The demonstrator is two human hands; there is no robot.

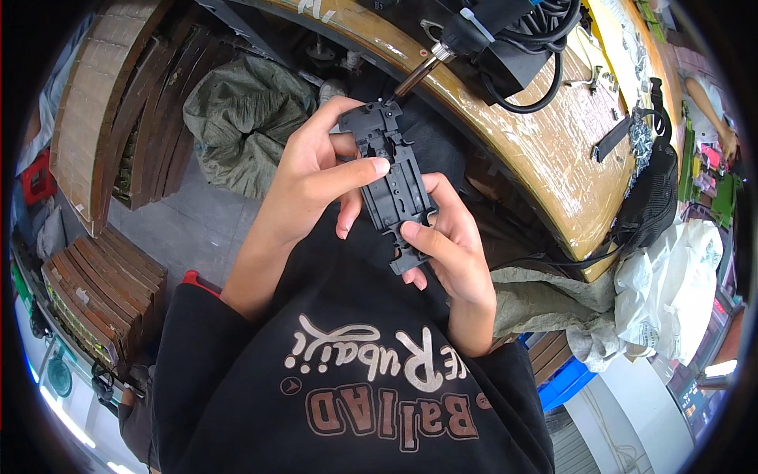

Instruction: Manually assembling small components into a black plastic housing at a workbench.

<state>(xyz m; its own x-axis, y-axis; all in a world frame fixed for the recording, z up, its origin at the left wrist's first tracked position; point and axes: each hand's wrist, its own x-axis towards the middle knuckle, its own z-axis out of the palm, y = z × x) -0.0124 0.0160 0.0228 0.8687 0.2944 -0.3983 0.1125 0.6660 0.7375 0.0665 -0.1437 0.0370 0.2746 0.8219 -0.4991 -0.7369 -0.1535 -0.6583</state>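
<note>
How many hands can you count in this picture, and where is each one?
2. The left hand grips the upper part of the black plastic part; the right hand holds its lower end. Others may be hidden.

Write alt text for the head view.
Both hands, left hand and right hand, hold a flat black plastic part under a mounted screwdriver tip at the edge of a wooden workbench.

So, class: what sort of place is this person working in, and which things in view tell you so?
Probably a small assembly workshop. Both hands, left hand and right hand, hold a black plastic part up to a powered screwdriver at a worn wooden workbench, with loose screws on it and stacked wooden slats nearby.
</note>
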